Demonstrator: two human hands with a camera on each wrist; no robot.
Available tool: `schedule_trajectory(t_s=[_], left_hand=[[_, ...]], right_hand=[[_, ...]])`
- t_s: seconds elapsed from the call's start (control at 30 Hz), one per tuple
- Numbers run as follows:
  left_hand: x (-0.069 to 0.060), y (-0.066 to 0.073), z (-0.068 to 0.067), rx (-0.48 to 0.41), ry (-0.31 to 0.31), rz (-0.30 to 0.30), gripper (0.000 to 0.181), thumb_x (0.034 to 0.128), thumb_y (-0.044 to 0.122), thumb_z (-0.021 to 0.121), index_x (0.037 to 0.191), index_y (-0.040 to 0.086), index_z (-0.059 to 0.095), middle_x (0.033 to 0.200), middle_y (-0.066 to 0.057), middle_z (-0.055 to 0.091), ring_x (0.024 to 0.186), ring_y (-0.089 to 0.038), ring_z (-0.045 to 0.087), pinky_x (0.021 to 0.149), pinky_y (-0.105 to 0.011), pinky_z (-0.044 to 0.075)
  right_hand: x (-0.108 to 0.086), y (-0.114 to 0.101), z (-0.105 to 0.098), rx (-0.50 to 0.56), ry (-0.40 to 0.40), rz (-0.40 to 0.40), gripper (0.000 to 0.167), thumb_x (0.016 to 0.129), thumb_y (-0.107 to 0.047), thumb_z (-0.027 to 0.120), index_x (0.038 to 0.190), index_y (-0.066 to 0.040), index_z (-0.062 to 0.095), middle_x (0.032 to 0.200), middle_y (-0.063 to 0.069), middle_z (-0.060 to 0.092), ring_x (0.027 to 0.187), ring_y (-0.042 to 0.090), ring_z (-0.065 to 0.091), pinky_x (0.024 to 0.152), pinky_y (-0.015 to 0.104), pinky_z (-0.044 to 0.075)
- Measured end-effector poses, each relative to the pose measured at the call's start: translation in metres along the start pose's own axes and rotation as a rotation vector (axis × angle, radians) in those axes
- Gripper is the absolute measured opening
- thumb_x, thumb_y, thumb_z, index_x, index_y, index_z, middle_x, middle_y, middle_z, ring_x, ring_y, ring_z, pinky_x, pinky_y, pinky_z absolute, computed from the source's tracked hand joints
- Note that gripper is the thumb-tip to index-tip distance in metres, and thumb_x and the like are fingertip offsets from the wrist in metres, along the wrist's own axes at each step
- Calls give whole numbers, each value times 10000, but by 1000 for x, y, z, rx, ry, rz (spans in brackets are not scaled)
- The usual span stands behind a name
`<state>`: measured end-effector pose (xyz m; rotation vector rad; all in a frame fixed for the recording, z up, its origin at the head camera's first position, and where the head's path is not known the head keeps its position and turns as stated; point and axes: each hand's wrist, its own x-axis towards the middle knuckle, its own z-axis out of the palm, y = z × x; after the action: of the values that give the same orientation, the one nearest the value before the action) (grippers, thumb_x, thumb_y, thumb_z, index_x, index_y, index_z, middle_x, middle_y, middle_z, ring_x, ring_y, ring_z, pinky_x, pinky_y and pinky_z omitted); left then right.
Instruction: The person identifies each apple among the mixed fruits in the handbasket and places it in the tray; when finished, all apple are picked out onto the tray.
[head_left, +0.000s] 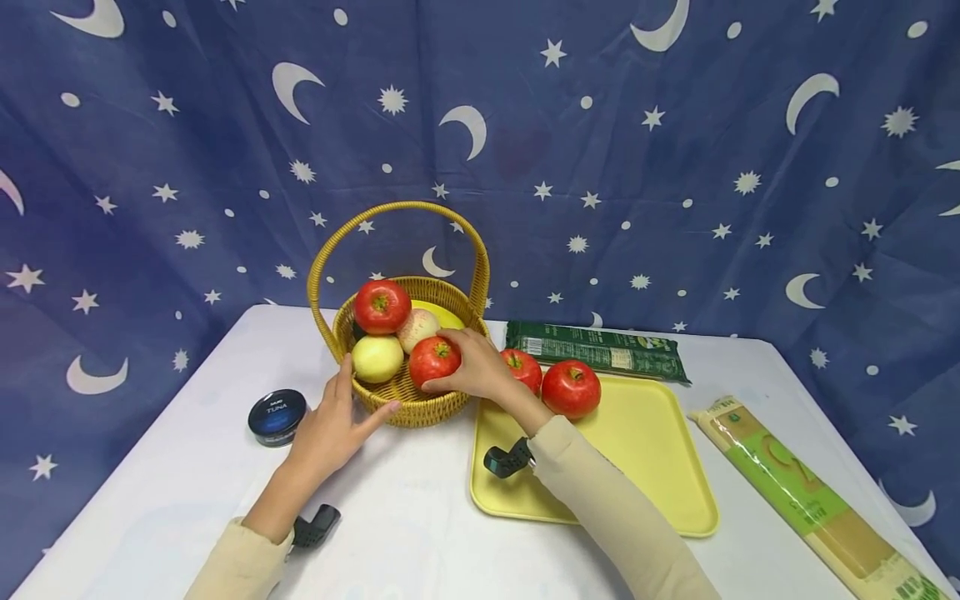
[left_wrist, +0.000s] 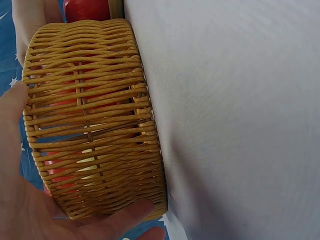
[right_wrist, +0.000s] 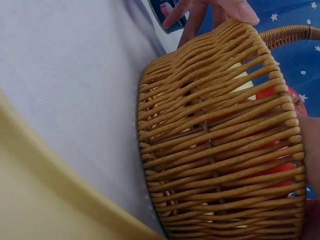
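A wicker basket (head_left: 423, 412) with a tall arched handle stands at the back of the table. My right hand (head_left: 480, 362) reaches over its right rim and grips a red apple (head_left: 432, 363) low at the front inside. Another red apple (head_left: 382, 307) sits on top at the left, above a pale yellow round fruit (head_left: 377, 359). Beside them lies a pinkish-white peach-like fruit (head_left: 418, 328), with something bright yellow (head_left: 442, 313) behind it. My left hand (head_left: 333, 425) touches the basket's front left wall, thumb and extended fingers spread around it, as the left wrist view also shows.
Right of the basket lies a yellow tray (head_left: 660, 450) bearing two red apples (head_left: 572, 389). A dark green packet (head_left: 600, 350) is behind it. Farther right lies a long noodle-like packet (head_left: 817, 500). A tuna can (head_left: 277, 417) stands left of the basket. A patterned blue curtain (head_left: 525, 150) hangs behind.
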<state>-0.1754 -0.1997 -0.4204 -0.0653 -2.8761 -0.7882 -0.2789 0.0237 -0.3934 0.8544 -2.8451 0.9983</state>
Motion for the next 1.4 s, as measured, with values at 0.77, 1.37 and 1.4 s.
schedule_trajectory(t_s=[0.77,1.37,1.4], left_hand=[[0,2,-4,3,-9,-4,1059,902,631,555,1549,-15,21,1490,-349,288,1248,-542,446,940,-681,388],[2,1,-1,-13,-18,-7,1054,909,620,555,1548,-16,8,1499,-351,267,1283,-545,404,945,-694,375],[2,1,-1,-12,-17,-4,1054,910,622,551,1548,-17,8,1503,-348,264,1291,-540,399,949,-695,371]], right_hand=[[-14,8,-2,166,174,-134,807,657,-373,901,1347,-120,568,1243,78,604,1108,240,595,899,442,518],[-29,8,-11,339,260,-110,760,674,-251,908,1333,-121,554,1329,94,537,1143,259,570,909,430,523],[-30,8,-11,353,266,-108,759,674,-243,908,1334,-123,555,1323,90,538,1138,256,571,906,426,526]])
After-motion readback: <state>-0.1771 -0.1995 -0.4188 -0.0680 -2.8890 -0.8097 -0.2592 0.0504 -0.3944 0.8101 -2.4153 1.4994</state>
